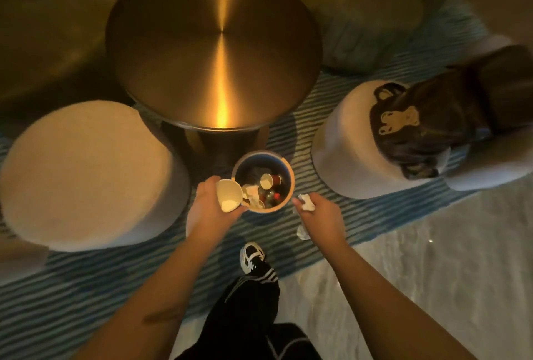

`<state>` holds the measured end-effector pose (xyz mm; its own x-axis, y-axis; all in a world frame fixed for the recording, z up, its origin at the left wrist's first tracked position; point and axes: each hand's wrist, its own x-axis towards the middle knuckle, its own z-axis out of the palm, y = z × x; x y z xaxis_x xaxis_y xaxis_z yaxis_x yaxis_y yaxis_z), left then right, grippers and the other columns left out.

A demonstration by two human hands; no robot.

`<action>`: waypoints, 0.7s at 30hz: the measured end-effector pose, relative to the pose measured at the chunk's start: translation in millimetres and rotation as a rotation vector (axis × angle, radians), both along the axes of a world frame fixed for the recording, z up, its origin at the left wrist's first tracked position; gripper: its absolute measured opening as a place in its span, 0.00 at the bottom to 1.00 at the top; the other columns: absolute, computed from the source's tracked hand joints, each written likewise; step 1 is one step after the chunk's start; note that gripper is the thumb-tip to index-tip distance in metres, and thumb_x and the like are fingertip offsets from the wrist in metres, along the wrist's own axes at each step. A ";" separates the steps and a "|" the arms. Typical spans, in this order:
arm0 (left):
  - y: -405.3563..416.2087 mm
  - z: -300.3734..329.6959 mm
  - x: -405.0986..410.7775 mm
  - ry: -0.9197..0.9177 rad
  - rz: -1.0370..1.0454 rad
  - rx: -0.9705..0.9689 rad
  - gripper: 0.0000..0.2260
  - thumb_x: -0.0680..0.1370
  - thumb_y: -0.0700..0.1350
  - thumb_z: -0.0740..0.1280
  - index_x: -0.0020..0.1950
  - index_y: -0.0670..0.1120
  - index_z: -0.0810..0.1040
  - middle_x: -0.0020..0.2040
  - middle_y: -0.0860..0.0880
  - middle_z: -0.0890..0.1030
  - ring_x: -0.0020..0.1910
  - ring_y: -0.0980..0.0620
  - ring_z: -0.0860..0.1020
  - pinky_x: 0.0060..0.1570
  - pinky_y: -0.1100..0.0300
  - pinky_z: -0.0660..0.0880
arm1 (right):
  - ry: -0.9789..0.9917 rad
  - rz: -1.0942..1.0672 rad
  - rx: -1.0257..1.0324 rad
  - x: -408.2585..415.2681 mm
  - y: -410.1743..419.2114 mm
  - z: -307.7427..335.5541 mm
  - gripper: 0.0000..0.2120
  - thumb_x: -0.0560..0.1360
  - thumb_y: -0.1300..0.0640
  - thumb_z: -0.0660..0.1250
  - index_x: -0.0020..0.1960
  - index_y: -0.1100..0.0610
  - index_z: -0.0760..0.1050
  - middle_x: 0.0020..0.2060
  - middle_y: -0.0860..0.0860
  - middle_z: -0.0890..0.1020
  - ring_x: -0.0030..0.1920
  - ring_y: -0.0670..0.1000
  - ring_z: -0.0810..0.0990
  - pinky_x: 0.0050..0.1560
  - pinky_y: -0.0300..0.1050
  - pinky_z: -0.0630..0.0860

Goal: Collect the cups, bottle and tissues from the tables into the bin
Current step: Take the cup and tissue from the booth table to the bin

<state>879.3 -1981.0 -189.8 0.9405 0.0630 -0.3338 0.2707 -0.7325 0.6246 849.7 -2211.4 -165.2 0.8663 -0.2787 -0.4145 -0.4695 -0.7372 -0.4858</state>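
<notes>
Cup sat clamped in left grip at bin rim (tilted inward); right grip pinched tissue beside bin.

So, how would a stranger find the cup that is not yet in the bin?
Start at the round metal table; the small bin stands on the striped rug below it. At the bin's left rim, the left hand holds a tilted cream cup, unlike those lying inside.

Bin contents too dim/small to sort; tissue partly hidden in right hand.
</notes>
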 end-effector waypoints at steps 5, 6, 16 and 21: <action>-35.2 -54.9 40.3 0.058 0.051 -0.018 0.37 0.64 0.55 0.78 0.67 0.52 0.63 0.63 0.49 0.67 0.57 0.49 0.72 0.46 0.57 0.70 | 0.064 0.047 0.044 64.6 -25.3 -48.3 0.15 0.76 0.43 0.63 0.48 0.54 0.78 0.40 0.52 0.82 0.42 0.53 0.79 0.44 0.49 0.76; -40.7 -67.9 48.4 0.082 0.060 -0.016 0.37 0.64 0.56 0.78 0.67 0.52 0.63 0.62 0.50 0.68 0.56 0.50 0.72 0.46 0.58 0.70 | 0.058 0.032 0.066 76.4 -28.6 -61.3 0.14 0.76 0.43 0.63 0.48 0.54 0.78 0.40 0.51 0.82 0.42 0.52 0.79 0.43 0.49 0.76; -88.4 -222.1 87.6 0.094 0.128 0.003 0.40 0.61 0.53 0.80 0.68 0.44 0.67 0.59 0.45 0.73 0.56 0.46 0.74 0.51 0.49 0.77 | 0.019 -0.023 0.169 151.3 -25.0 -254.9 0.06 0.75 0.45 0.65 0.50 0.43 0.71 0.45 0.45 0.79 0.48 0.48 0.79 0.42 0.44 0.77; -104.0 -263.8 78.9 0.147 0.203 -0.030 0.51 0.61 0.54 0.81 0.76 0.48 0.55 0.65 0.45 0.70 0.63 0.44 0.72 0.56 0.44 0.75 | 0.158 -0.030 0.208 159.6 -25.7 -327.9 0.25 0.69 0.52 0.75 0.60 0.43 0.66 0.57 0.48 0.75 0.62 0.55 0.74 0.53 0.50 0.75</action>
